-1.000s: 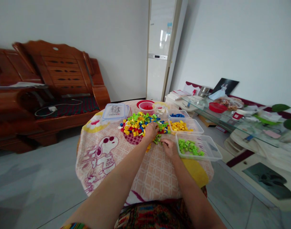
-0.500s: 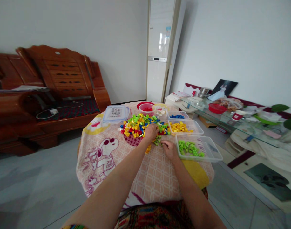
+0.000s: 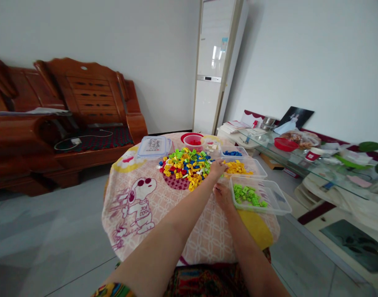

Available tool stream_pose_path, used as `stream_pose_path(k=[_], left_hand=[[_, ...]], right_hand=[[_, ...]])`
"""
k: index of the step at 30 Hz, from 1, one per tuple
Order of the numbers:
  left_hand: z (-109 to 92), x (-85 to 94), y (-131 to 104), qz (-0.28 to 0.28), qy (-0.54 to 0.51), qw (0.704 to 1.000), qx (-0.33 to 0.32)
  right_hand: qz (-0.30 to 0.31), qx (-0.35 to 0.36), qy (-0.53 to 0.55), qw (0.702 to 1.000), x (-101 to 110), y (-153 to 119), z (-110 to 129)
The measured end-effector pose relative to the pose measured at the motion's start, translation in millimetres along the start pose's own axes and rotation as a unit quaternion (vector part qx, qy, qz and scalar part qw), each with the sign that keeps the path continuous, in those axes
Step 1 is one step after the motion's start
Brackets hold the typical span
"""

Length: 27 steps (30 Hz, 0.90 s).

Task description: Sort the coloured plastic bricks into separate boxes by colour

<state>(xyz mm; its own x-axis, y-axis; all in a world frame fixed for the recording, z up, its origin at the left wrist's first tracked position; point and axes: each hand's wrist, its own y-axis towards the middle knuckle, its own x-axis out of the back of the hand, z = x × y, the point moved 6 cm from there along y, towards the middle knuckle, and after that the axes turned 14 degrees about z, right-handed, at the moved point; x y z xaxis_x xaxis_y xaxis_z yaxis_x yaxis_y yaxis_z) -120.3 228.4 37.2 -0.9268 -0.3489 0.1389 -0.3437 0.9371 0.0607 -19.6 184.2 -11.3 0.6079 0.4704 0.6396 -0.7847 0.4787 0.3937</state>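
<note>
A mixed pile of small toy bricks (image 3: 189, 165) in green, yellow, red and blue lies on the cloth-covered table (image 3: 176, 214). My left hand (image 3: 217, 169), fingers bent together, is between the pile and the clear box of yellow bricks (image 3: 259, 168); what it holds is too small to make out. Just below it my right hand (image 3: 222, 194) rests by the left wall of the box of green bricks (image 3: 277, 197), its fingers curled and their contents hidden. Behind stand a box of blue bricks (image 3: 233, 152) and a round tub with red bricks (image 3: 193, 142).
A lidded clear box (image 3: 154, 147) sits at the table's back left. White pieces (image 3: 211, 147) lie near the tub. To the right is a glass-topped stand (image 3: 328, 170) with a red bowl (image 3: 286, 144) and a paper cup (image 3: 313, 154). A wooden bench (image 3: 93, 99) stands at left.
My left hand has moved right, from the pile to beside the yellow box. Green bricks that lay between my hands no longer show there. The view has shifted slightly.
</note>
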Motion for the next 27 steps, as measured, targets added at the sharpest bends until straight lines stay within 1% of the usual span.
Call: stream_pose_path(k=[2, 3, 5, 7, 8, 12, 14, 15, 17, 19, 21, 24, 27], left_hand=[[-6, -1.9, -2, 0.006, 0.002, 0.999, -0.035], [-8, 1.5, -6, 0.007, 0.018, 0.998, -0.053], [-12, 16.0, -17, 0.006, 0.062, 0.995, -0.078], [-13, 39.1, -32, -0.005, 0.11, 0.99, -0.091], [-12, 53.5, -41, -0.022, 0.135, 0.986, -0.094], [-1, 111.7, -77, -0.112, 0.211, 0.967, -0.085], [9, 131.6, -92, -0.141, 0.231, 0.96, -0.068], [14, 137.3, -97, -0.145, 0.243, 0.957, -0.057], [23, 139.9, -103, -0.122, 0.28, 0.952, -0.035], [28, 134.2, -104, -0.077, 0.326, 0.942, -0.025], [28, 127.0, -103, -0.042, 0.363, 0.93, -0.03], [26, 122.2, -102, -0.03, 0.374, 0.926, -0.041], [27, 122.3, -103, -0.029, 0.344, 0.937, -0.048]], right_hand=[[0.001, 0.001, -0.001, 1.0, 0, 0, 1], [-0.002, 0.0, 0.002, 1.0, -1, -1, 0], [-0.008, -0.006, 0.016, 1.0, -2, -2, -1], [-0.014, -0.02, 0.03, 0.999, -3, -3, -2], [-0.014, -0.028, 0.033, 0.999, -4, -3, -3], [0.0, -0.048, 0.022, 0.999, -3, -4, -1], [0.01, -0.054, 0.015, 0.998, -1, -5, 0], [0.013, -0.057, 0.011, 0.998, -1, -5, 1], [0.015, -0.06, 0.007, 0.998, 0, -5, 2], [0.011, -0.061, 0.005, 0.998, 1, -6, 3], [0.009, -0.063, 0.005, 0.998, 2, -6, 3], [0.016, -0.062, 0.007, 0.998, 1, -6, 3], [0.015, -0.06, 0.006, 0.998, 2, -6, 4]])
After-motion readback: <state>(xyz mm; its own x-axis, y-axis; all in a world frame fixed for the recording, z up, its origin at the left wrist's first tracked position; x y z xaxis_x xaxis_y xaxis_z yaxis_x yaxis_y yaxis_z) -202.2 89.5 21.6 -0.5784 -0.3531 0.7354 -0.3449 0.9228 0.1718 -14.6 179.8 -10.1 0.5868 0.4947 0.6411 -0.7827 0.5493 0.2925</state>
